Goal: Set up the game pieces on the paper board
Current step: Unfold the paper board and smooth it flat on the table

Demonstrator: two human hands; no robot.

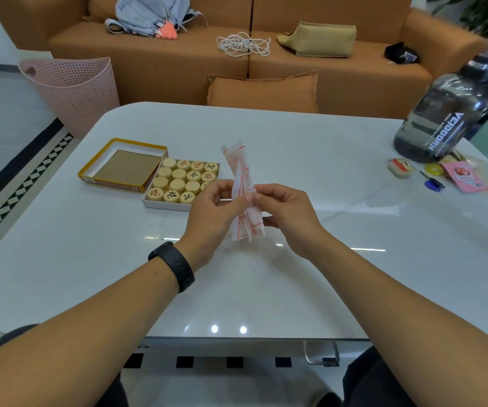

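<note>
Currently: folded paper board [244, 189] pinched between left hand [212, 214] and right hand [288, 214] above bench [295, 148] centre; unfold gently along creases, avoiding tears.

Folded paper board [244, 189], red-lined, upright above table; wooden game pieces [182, 180] in open box [160, 204].

The folded paper board [242, 189] at centre frame is showing white with red grid lines. Left of it, pale wooden game pieces [182, 180] are displaying red and black characters (some are plain-topped) in a white tray [160, 203], beside a yellow-rimmed box lid [122, 168] — brown inside. The table [310, 160] is gleaming glossy white. At upper left, a pink perforated basket [72, 89] is standing before an orange-brown sofa [310, 71].
</note>
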